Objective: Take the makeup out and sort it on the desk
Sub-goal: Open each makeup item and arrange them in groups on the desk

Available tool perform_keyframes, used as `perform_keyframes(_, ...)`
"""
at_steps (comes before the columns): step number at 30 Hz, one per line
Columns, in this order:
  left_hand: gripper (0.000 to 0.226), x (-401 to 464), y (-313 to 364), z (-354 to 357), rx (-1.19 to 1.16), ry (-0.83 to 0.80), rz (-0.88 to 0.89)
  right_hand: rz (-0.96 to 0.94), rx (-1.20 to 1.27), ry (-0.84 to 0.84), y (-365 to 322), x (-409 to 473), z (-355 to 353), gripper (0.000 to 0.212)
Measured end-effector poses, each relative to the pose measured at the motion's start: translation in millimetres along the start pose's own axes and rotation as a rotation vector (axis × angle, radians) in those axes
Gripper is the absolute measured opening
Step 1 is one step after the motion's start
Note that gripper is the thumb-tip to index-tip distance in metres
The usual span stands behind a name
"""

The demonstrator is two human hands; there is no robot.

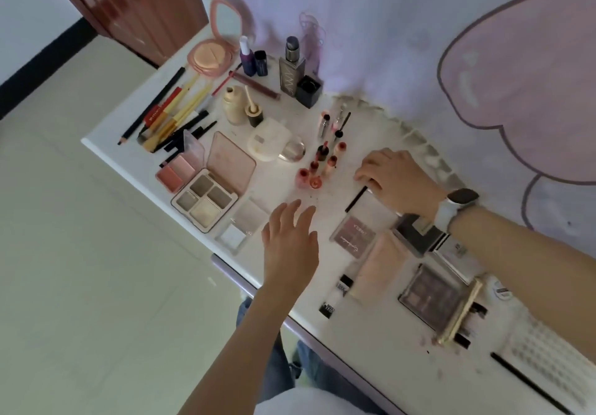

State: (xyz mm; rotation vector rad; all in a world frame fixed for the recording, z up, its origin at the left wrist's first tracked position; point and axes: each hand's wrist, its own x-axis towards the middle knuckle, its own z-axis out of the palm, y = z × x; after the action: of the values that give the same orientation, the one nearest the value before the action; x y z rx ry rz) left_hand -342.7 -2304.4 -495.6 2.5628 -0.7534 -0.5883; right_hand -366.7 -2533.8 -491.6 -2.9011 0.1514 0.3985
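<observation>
We saw the makeup already spread across the desk (290, 189) in rough groups. The thin black pencil (356, 199) lay just under our right hand (395, 181), its long axis running from the fingertips back toward the desk's front edge, so that hand was plainly the nearer one. The right fingers curled down over the pencil's far end, probably pinching it, though the blur kept us from being sure. Our left hand (292, 240) hovered with fingers spread and loose, holding nothing, between the eyeshadow palette (204, 200) and the small pink bottles (317, 165).
</observation>
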Motion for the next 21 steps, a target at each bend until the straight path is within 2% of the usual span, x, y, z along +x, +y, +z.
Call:
perform_keyframes(2, 0.049, -3.6, -0.4, 12.3, 0.088, -0.007, 0.004, -0.095, -0.044, -0.013, 3.6, 6.4, -1.1, 0.019)
perform_keyframes(6, 0.051, -4.7, -4.6, 20.4, 0.074, 0.014, 0.014, -0.216, -0.087, -0.037, 3.3, 12.4, -5.5, 0.017)
perform_keyframes(14, 0.052, -3.9, -8.6, 22.6, 0.153, 0.015, 0.018, -0.386, -0.331, -0.053, -8.6, -3.5, 9.7, 0.026)
perform_keyframes(18, 0.052, -3.9, -6.3, 19.3, 0.175, 0.008, 0.019, -0.576, -0.405, 0.078, -14.0, -4.8, 0.0, 0.013)
perform_keyframes(21, 0.051, -5.3, -6.9, 15.1, 0.192, -0.012, 0.043, -0.67, -0.459, 0.146, -15.8, -6.3, -6.6, 0.022)
